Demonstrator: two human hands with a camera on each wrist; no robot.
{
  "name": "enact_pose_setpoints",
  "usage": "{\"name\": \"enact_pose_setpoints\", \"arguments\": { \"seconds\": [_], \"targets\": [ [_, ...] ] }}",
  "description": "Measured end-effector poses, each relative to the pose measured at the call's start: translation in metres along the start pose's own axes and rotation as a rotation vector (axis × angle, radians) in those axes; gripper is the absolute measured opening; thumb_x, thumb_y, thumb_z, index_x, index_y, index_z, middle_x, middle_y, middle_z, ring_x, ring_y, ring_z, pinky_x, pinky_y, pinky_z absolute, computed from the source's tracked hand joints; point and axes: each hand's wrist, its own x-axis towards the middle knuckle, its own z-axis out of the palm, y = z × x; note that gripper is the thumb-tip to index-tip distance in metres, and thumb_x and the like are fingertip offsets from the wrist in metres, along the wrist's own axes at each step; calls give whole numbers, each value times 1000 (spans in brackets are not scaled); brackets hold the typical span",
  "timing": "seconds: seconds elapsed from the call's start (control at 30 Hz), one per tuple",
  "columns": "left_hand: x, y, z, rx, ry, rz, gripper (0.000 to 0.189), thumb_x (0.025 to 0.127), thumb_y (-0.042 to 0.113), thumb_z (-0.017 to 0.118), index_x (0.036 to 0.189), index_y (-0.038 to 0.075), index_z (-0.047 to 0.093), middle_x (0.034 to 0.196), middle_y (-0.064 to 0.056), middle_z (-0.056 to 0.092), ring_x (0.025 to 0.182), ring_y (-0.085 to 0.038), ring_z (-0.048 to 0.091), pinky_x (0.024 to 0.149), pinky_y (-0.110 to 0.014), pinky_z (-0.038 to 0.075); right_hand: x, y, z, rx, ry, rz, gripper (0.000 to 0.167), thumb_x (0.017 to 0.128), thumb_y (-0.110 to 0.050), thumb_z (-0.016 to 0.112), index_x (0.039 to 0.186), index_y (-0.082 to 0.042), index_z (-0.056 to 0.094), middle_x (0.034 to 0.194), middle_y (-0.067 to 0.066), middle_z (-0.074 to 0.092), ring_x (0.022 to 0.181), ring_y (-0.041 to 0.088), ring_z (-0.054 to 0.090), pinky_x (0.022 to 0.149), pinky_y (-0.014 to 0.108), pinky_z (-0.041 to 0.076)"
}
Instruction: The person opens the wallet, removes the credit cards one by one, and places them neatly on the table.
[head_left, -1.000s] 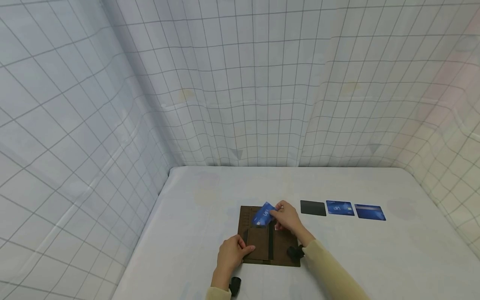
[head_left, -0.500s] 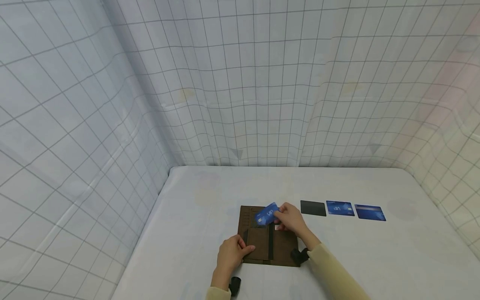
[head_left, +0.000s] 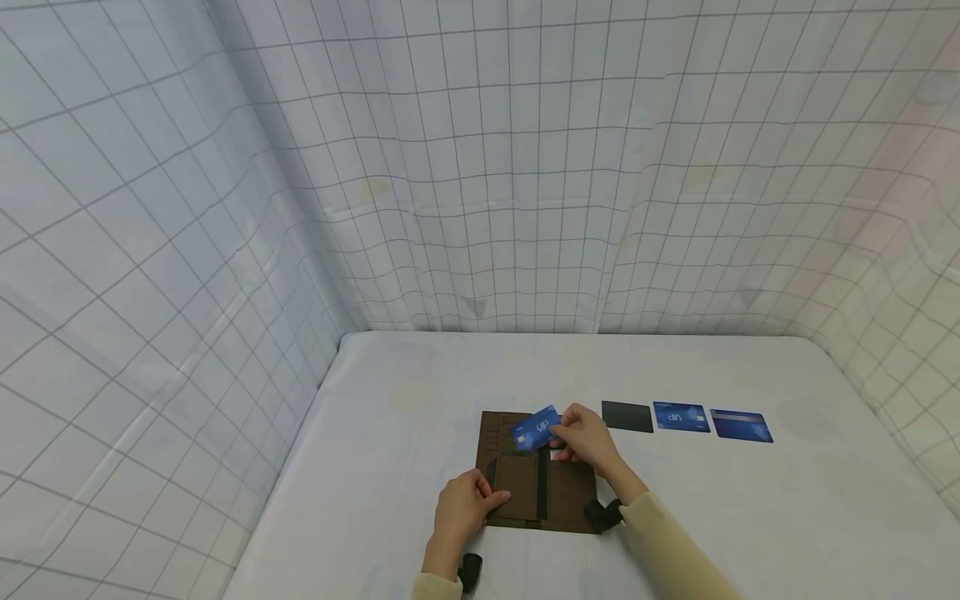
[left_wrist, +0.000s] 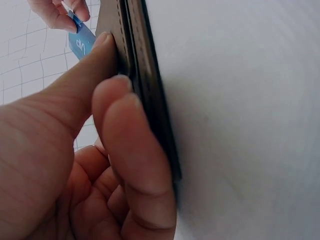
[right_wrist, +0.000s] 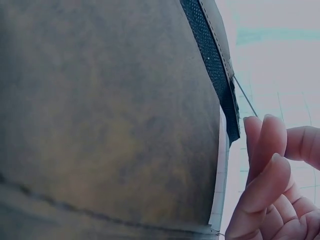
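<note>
Blue VIP card [head_left: 535, 430], held slantwise over the far edge of the open brown wallet [head_left: 572, 492] on the white table [head_left: 375, 475]. Leftmost, gridded cloth [head_left: 172, 275] borders the table's left edge. Next, the left hand [head_left: 460, 506] grips the wallet's left edge by its near corner, thumb on top, fingertips curled against the side; a black wrist device [head_left: 470, 571] sits nearer. Midway, the card hides part of the wallet's far pocket, left of a dark strap [head_left: 542, 492]. Thumb and fingertips of the right hand [head_left: 585, 437], closed together, pinch the card's right end; the hand covers the wallet's far-right corner, a pale slip [right_wrist: 218, 175] near its fingers. Rightward, short of the table's right edge, a row: dark card [head_left: 627, 417], second blue card [head_left: 681, 417], striped card [head_left: 741, 425].
</note>
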Motion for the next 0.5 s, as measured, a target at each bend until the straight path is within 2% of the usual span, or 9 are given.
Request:
{"name": "enact_pose_setpoints", "arguments": {
  "seconds": [0.5],
  "targets": [
    [-1,1,-1,5,5,20,36,78,33,78,69,11,51,53,4,46,45,-10,41,43,-27,34,-8,-4,-11,68,24,43,18,87,-7,65,82,-4,48,69,10,68,46,19,60,44,27,40]
  ]
}}
